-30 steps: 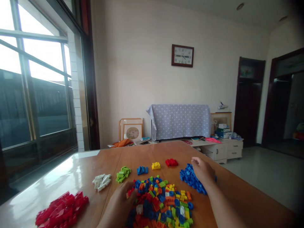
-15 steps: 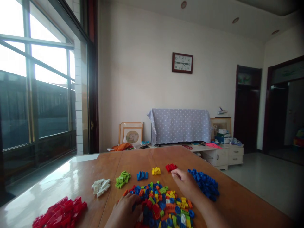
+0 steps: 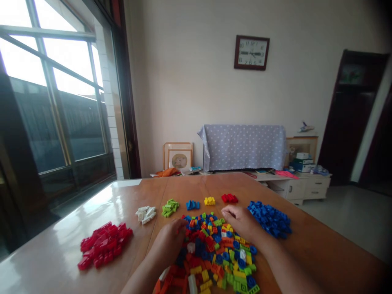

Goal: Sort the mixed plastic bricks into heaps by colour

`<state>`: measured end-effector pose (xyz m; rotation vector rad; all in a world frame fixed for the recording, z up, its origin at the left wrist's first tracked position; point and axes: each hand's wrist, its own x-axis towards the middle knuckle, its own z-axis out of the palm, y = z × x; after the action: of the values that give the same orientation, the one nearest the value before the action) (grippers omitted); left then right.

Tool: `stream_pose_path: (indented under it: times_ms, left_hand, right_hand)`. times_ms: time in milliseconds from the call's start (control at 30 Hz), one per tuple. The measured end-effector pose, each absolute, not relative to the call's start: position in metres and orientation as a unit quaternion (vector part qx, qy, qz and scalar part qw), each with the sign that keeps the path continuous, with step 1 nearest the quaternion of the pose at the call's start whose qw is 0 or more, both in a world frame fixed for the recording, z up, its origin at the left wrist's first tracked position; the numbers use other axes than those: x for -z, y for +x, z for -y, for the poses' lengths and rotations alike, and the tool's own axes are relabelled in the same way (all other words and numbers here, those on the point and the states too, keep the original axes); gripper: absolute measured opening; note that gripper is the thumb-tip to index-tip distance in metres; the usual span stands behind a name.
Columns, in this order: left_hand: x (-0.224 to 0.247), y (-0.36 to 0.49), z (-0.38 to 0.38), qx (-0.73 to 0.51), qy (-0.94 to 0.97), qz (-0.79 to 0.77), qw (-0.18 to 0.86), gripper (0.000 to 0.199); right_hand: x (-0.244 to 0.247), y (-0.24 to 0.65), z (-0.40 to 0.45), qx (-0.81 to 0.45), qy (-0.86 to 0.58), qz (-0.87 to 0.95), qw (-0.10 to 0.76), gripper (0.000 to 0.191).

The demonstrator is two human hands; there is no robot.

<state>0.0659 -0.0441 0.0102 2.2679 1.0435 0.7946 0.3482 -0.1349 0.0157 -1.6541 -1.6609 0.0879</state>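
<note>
My left hand (image 3: 173, 237) rests at the left edge of a large pile of mixed toy building bricks (image 3: 214, 255). Its fingers are curled in, and whatever they pinch is hidden. On the far right side of that pile, my right hand (image 3: 240, 219) hovers with thumb and fingers pressed together; I cannot make out anything between them. Just beyond it lies a small row of red bricks (image 3: 229, 198), apart from the fingertips. Left of that row are small groups of yellow bricks (image 3: 210, 201), blue bricks (image 3: 192, 205) and lime green bricks (image 3: 170, 208).
White bricks (image 3: 145, 214) form a small heap on the left of the wooden table (image 3: 147, 188). A bigger red brick pile (image 3: 105, 245) lies nearer, and a blue brick pile (image 3: 269, 219) sits beyond my right forearm. A cloth-covered object (image 3: 243, 148) stands on a white cabinet behind.
The view has tilted down. My right hand has drawn back slightly from the small red row. My left hand has shifted toward the far left edge of the mixed pile, its fingers more curled.
</note>
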Motion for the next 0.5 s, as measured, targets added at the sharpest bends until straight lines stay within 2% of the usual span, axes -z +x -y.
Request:
stream_pose_path:
  times_ms: [233, 400, 500]
  left_hand:
    - [-0.013, 0.060, 0.035, -0.319, 0.787, -0.468, 0.244, 0.031]
    - [-0.005, 0.061, 0.036, -0.283, 0.814, -0.458, 0.218, 0.028]
    - [-0.005, 0.065, 0.040, -0.275, 0.834, -0.431, 0.206, 0.029]
  right_hand:
    - [-0.017, 0.342, 0.135, -0.062, -0.648, 0.665, 0.366, 0.029]
    - [-0.015, 0.324, 0.134, -0.074, -0.631, 0.692, 0.344, 0.027]
    - [-0.011, 0.309, 0.134, -0.049, -0.605, 0.732, 0.308, 0.033]
